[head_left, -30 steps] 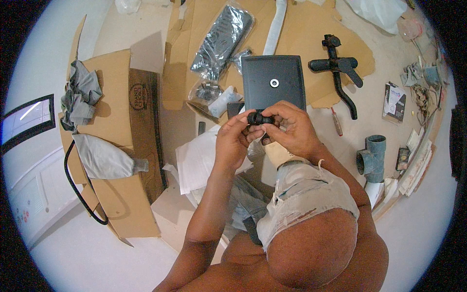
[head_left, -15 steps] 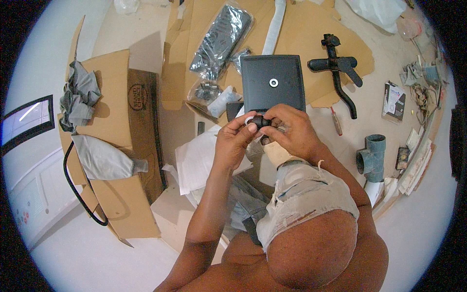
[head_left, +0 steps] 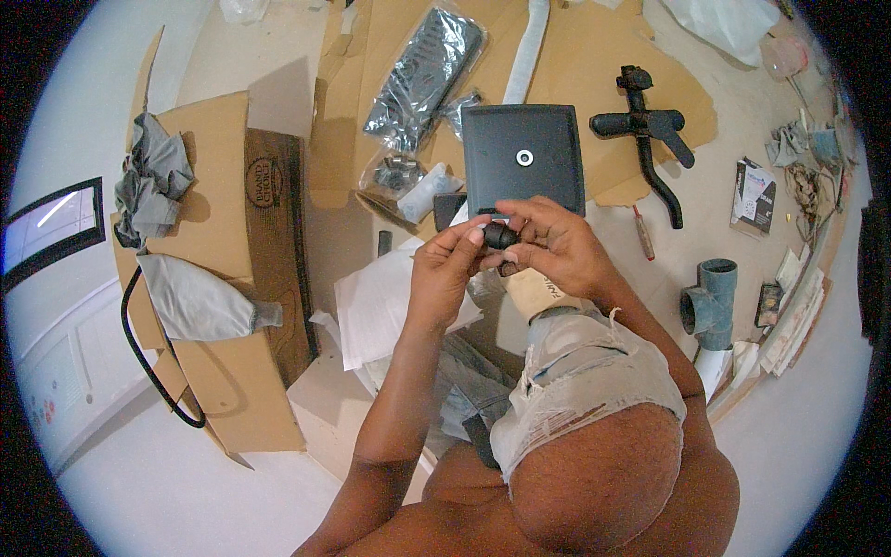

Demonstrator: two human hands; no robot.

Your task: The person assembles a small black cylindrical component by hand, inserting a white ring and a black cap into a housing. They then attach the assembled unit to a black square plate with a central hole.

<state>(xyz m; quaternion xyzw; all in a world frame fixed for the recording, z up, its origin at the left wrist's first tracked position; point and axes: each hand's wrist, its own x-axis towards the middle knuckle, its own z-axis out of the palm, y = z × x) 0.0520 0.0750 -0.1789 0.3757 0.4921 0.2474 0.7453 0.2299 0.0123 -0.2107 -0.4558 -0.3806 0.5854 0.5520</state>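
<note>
A small black cylindrical fitting (head_left: 501, 236) is held up between the two hands, just off the near edge of a square black panel with a silver-ringed round centre (head_left: 522, 176). The left hand (head_left: 440, 269) has a narrow grip, thumb and fingertips pinched on the fitting's left end, which probably keeps so small a part steady. The right hand (head_left: 563, 249) curls around the other end, its thumb and fingers slightly parted; whether they press on the fitting cannot be told. Holding it from both ends likely lets one hand brace it while the other turns or feels it. The panel lies largely over a flattened brown cardboard sheet (head_left: 594, 56), which may spare its dark finish from the floor (head_left: 617, 288). A black mixer tap with a curved spout (head_left: 640, 123) rests partly on that sheet, its spout reaching past the edge. A slim red-handled screwdriver (head_left: 643, 232) lies near the right hand, perhaps for easy reach.
</note>
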